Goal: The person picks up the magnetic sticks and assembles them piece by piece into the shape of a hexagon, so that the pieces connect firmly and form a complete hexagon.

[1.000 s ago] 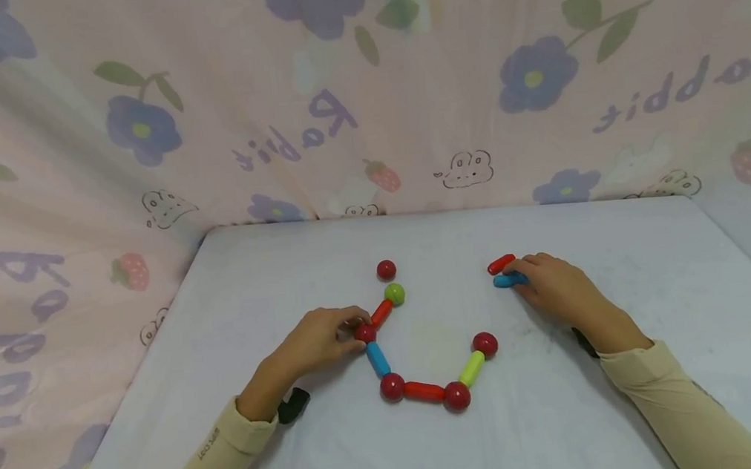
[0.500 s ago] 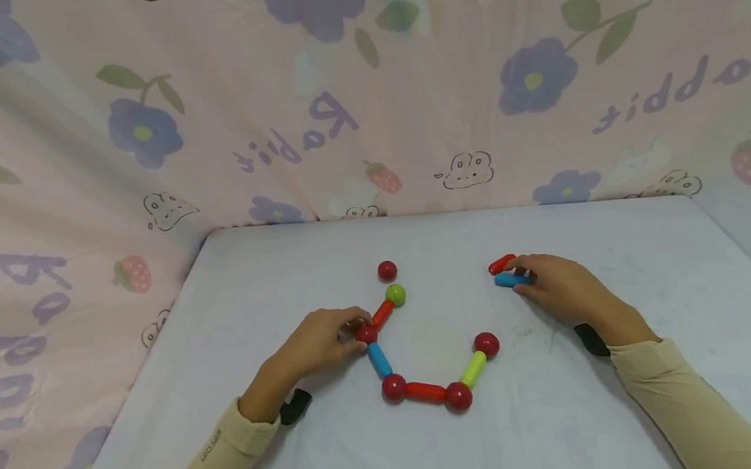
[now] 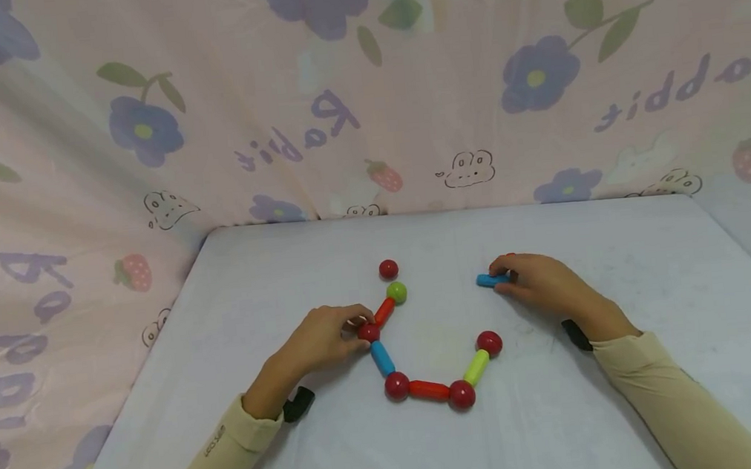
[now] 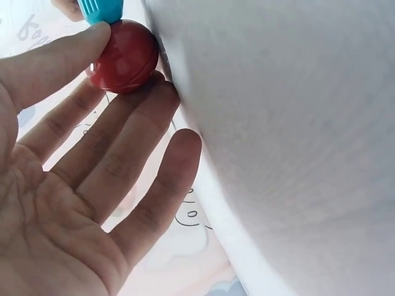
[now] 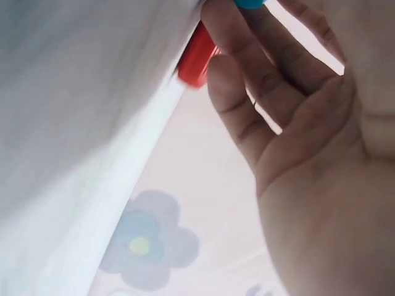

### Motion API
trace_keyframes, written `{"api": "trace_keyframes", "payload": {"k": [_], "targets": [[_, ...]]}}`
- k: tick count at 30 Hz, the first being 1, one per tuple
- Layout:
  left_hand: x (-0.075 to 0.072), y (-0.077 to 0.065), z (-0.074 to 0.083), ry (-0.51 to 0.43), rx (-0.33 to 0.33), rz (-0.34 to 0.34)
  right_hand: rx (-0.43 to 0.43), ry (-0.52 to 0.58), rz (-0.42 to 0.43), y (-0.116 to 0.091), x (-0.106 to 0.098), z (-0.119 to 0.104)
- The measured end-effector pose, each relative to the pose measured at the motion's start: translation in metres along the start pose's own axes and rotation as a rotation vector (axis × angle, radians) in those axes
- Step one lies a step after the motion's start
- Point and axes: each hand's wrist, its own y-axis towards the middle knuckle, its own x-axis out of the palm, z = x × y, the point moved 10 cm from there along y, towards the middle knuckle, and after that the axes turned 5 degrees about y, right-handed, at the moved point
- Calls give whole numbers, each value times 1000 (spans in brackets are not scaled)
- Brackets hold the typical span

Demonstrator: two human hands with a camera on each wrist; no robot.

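Observation:
My left hand point(image 3: 327, 335) pinches a red ball point(image 4: 126, 57) between thumb and fingers. That ball joins a chain of balls and rods on the table: a short red rod point(image 3: 385, 312) leads up to a green ball point(image 3: 397, 292), and a blue rod point(image 3: 383, 358) leads down to another red ball point(image 3: 398, 386). From there a red rod point(image 3: 429, 390), a red ball point(image 3: 462, 394), a yellow-green rod point(image 3: 476, 368) and an end red ball point(image 3: 489, 343) follow. At the right, my right hand point(image 3: 544, 283) pinches a loose blue rod point(image 3: 492, 280). A loose red rod point(image 5: 197, 57) lies mostly hidden behind its fingers.
A single red ball point(image 3: 388, 269) lies just beyond the green ball. The white table point(image 3: 653, 262) ends at the back against a hanging cloth point(image 3: 404, 98) printed with flowers and rabbits. Dark wrist devices point(image 3: 299, 403) sit under both forearms.
My right hand has moved a little to the left with the blue rod, now covering most of the loose red rod. My left hand stays at its red ball.

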Motion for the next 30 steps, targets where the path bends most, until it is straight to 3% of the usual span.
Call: {"api": "trace_keyframes", "payload": {"k": [15,30], "targets": [[0,0,-1,-2,12,19,-78,62,-90,44,32,-58],[-2,0,2,16,45,4,-168,137,-99,57,41,-90]]}}
